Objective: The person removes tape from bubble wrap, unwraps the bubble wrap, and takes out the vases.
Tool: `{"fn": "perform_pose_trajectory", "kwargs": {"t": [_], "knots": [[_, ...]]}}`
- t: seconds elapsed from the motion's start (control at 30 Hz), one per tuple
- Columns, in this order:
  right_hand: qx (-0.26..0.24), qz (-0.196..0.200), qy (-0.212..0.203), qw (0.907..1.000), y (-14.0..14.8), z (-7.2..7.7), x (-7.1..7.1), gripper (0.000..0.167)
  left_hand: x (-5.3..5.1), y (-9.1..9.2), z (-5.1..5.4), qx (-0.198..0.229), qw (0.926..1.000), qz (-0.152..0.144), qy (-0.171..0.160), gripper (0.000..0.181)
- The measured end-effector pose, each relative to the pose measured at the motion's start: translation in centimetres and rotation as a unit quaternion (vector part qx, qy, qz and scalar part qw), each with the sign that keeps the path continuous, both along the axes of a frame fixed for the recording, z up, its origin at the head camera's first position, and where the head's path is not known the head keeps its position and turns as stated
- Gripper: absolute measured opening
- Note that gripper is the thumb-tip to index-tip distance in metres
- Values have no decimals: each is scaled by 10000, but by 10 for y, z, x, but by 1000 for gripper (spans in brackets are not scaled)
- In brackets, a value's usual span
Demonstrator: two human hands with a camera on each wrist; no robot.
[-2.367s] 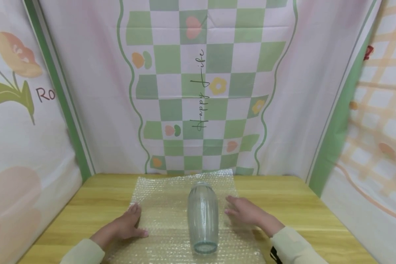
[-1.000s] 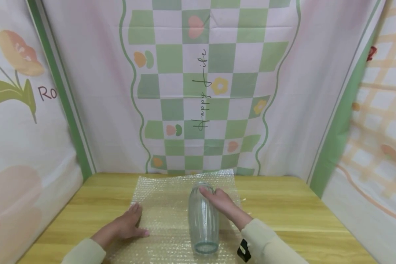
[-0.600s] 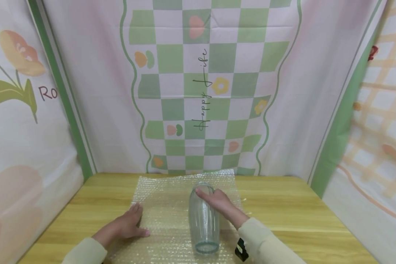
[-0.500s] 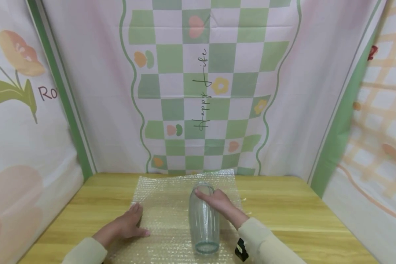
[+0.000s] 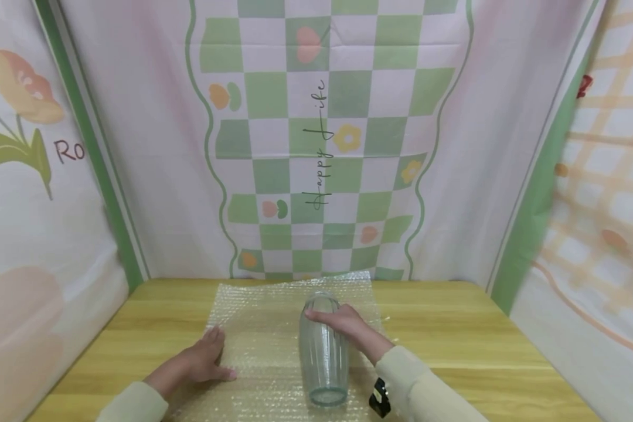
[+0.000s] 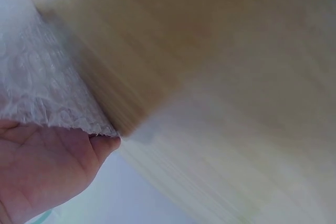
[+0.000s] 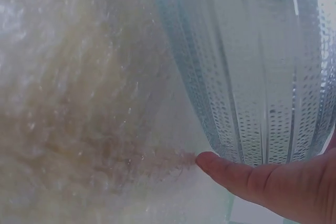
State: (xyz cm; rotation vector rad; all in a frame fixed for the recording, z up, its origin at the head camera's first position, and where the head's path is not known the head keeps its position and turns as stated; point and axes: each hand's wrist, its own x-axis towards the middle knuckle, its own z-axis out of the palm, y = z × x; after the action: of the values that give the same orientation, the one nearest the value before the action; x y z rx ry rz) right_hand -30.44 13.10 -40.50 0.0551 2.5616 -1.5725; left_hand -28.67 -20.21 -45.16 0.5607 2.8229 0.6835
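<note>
A clear, ribbed glass vase lies on its side on a sheet of bubble wrap, its round base toward me. My right hand grips the vase near its far end, the thumb laid across the top; its other fingers are hidden behind the glass. The thumb also shows against the ribbed, dotted glass in the right wrist view. My left hand rests at the left edge of the bubble wrap with relaxed fingers, the thumb over the sheet. In the left wrist view the wrap's edge hides the left fingertips.
The wood-grain table extends to both sides of the wrap. Printed curtains enclose it, with a green-checked one behind the far edge. A black device sits beneath the right sleeve.
My right hand has come in from the right side of the vase and taken hold of it, its thumb sliding leftward over the glass. The left hand has stayed on the wrap's edge.
</note>
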Motion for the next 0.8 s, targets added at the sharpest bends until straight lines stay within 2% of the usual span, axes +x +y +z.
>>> {"fn": "perform_pose_trajectory", "kwargs": {"t": [0.13, 0.3, 0.53, 0.8], "knots": [[-258, 51, -131, 9996, 0, -1, -1, 75, 2, 0, 1, 56, 10000, 25, -55, 107], [-381, -8, -150, 9992, 0, -3, -2, 61, 2, 0, 1, 76, 10000, 19, -44, 107], [-318, -218, -143, 9992, -3, -5, -2, 72, 1, -2, 1, -10, 10000, -8, -9, 108], [-541, -326, -160, 9979, 1, -6, 1, 71, 2, 0, 1, 58, 10000, -31, -47, 107]]}}
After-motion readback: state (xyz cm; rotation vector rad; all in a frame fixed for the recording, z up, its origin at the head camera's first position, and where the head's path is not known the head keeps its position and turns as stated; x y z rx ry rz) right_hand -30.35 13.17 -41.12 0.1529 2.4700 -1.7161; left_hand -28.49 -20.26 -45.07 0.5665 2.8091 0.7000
